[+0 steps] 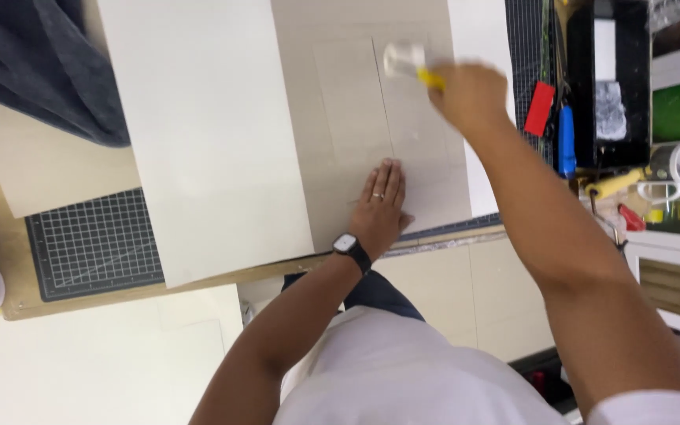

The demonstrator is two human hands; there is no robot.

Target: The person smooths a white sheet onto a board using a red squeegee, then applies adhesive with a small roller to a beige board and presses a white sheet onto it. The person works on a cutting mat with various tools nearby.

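Observation:
My left hand (382, 203) lies flat, fingers together, on a pale beige sheet (356, 118) near the table's front edge. It wears a ring and a black wristwatch. My right hand (470, 94) is stretched out over the far part of the same sheet and grips a small roller (405, 60) with a white head and a yellow handle; the roller is blurred. A thin line runs down the sheet between the two hands.
A large white board (206, 134) lies to the left over a dark gridded cutting mat (92, 244). A dark cloth (33, 63) sits at the far left. To the right are a black paint tray (611, 79), a red card, a blue tool and tape rolls (674, 169).

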